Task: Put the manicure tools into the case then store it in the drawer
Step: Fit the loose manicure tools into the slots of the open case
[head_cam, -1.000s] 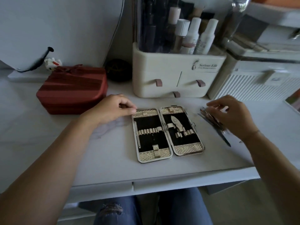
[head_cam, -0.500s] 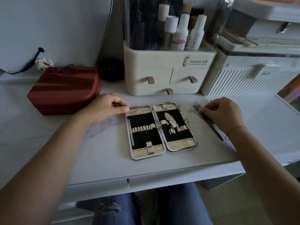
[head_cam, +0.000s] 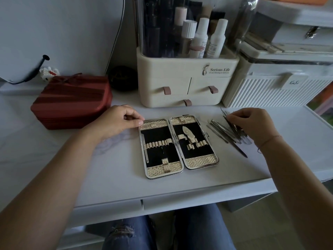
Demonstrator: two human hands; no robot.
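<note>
Your right hand [head_cam: 252, 124] pinched among the loose tools [head_cam: 221, 131], left hand [head_cam: 117, 121] gripping the open case [head_cam: 200, 162], mostly unfilled; drawer storage was outstanding.

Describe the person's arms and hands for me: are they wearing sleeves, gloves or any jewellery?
The left forearm and right forearm are bare: no sleeves, gloves or watch show. The left hand wears no ring that I can see. The right hand has a thin reddish string bracelet at the wrist, with a dark loose end hanging from it.
</note>
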